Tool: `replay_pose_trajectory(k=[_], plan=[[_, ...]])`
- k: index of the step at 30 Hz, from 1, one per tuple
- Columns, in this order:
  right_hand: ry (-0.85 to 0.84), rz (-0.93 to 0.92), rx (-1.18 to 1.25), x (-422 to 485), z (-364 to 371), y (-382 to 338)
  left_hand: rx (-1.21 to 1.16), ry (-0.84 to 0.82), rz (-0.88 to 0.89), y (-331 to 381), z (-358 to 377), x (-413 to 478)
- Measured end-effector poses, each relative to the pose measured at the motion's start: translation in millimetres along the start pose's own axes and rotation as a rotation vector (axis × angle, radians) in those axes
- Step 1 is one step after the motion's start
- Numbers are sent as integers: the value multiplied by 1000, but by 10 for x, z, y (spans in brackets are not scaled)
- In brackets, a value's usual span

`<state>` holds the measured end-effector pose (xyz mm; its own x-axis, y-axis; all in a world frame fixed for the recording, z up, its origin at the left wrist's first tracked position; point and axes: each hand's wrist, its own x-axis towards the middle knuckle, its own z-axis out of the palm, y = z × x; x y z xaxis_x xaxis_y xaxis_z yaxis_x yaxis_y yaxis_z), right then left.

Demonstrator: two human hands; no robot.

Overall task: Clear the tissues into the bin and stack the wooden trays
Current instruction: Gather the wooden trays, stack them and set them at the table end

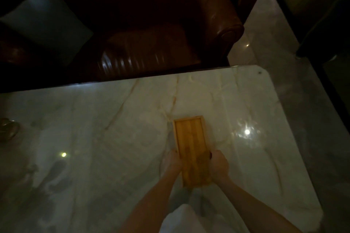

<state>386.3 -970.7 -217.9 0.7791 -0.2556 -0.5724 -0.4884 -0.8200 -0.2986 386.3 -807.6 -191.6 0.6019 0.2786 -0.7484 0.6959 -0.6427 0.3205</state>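
Note:
A long, narrow wooden tray (190, 142) with a raised rim lies on the white marble table (113, 119), its length pointing away from me. My left hand (172, 162) grips its left long edge near the close end. My right hand (217, 164) grips the right long edge opposite. Whether a second tray lies underneath it cannot be told. No tissues and no bin are in view.
A dark brown leather sofa (151, 24) with a grey cushion (43, 22) stands beyond the table's far edge. A glass object (7, 128) sits at the table's left edge. Grey floor (274, 34) runs along the right, with dark furniture (322, 15) at the top right.

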Motion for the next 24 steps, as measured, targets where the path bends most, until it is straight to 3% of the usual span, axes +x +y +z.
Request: replay_pose_trajectory(k=[11,16,24], plan=[[-44,6,48,6,-125,97,58,31,69,-104,83,-14],[-280,43,-46,228,-211,38,69,-97,38,-52,30,80],[-279,65,275,632,-330,-451,-382,-130,38,316,-176,371]])
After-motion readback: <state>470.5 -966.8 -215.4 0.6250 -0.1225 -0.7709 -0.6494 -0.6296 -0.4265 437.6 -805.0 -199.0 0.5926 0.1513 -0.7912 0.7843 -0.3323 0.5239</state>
